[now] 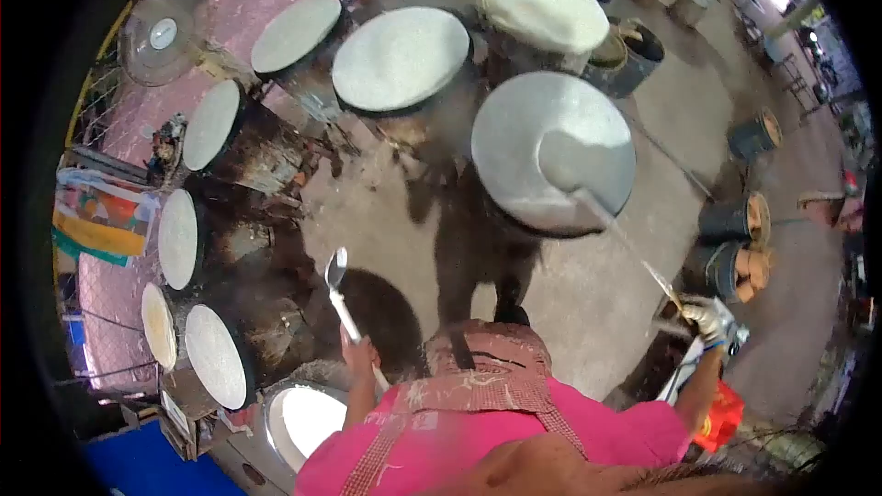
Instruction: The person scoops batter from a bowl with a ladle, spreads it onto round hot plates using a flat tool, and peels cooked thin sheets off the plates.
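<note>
My left hand point(360, 360) is wrapped round the white handle of a ladle point(338, 268). The ladle's metal bowl points up and away, over the floor. My right hand point(706, 320), in a pale glove, is closed round a long thin rod point(634, 246). The rod's far end reaches into a wide round grey metal pan point(514, 165). A lighter patch lies in the pan's middle; I cannot make out whether it is liquid or the tool's head. Beside my left forearm stands a metal pot point(308, 418) of white liquid.
Several dark drums with round whitish tops stand in an arc, including one far left point(216, 356), one at the back point(401, 58) and one back right point(544, 11). A fan point(163, 34) stands at upper left. Buckets point(726, 268) holding brownish pieces line the right.
</note>
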`<state>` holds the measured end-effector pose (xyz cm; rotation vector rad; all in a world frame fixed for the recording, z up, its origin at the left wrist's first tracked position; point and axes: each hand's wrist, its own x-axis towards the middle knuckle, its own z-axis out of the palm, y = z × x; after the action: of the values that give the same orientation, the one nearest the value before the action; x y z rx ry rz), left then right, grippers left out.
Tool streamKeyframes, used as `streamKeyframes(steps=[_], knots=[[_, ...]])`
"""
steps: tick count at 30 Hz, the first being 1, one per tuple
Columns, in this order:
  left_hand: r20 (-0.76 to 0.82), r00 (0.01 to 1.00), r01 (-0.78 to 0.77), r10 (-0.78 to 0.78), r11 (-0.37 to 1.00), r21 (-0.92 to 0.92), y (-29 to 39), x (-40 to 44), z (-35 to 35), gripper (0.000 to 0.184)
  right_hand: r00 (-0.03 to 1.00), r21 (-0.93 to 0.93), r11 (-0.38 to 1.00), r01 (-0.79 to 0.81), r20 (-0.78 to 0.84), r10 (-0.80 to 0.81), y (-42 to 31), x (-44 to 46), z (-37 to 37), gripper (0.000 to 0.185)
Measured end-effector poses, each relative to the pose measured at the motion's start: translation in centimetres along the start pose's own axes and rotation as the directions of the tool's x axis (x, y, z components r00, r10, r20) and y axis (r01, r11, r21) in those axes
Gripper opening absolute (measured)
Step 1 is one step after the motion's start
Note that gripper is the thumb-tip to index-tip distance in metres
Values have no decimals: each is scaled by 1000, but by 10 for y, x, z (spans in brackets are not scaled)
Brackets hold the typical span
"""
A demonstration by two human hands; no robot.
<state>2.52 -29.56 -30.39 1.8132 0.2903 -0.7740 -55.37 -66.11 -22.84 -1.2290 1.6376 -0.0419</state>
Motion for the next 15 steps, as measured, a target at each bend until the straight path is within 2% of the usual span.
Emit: streamKeyframes(steps=[1,3,5,7,8,10,12,15], knots=[[77,994,-72,71,997,12,-5,14,-11,72,996,114,994,3,-86,7,32,-16,37,24],[80,995,56,-61,996,67,9,20,-22,72,975,256,964,69,-223,-10,60,-35,142,29],[120,992,36,-35,999,-8,16,21,-35,71,948,273,939,207,-293,-124,19,-30,259,34],[221,974,-55,56,998,-9,26,16,-51,72,896,170,922,348,-350,-274,-55,-14,338,38],[217,975,-47,52,998,-28,30,10,-57,73,871,47,932,359,-375,-317,-83,-11,355,41],[222,974,-42,47,999,-28,43,0,-70,74,835,-320,920,228,-423,-354,-96,-33,364,39],[240,968,-69,79,996,-50,45,-6,-79,74,763,-348,898,270,-491,-420,-81,-43,336,38],[270,958,-79,96,994,-76,42,-4,-90,74,746,-257,956,143,-607,-274,-42,-45,313,32]])
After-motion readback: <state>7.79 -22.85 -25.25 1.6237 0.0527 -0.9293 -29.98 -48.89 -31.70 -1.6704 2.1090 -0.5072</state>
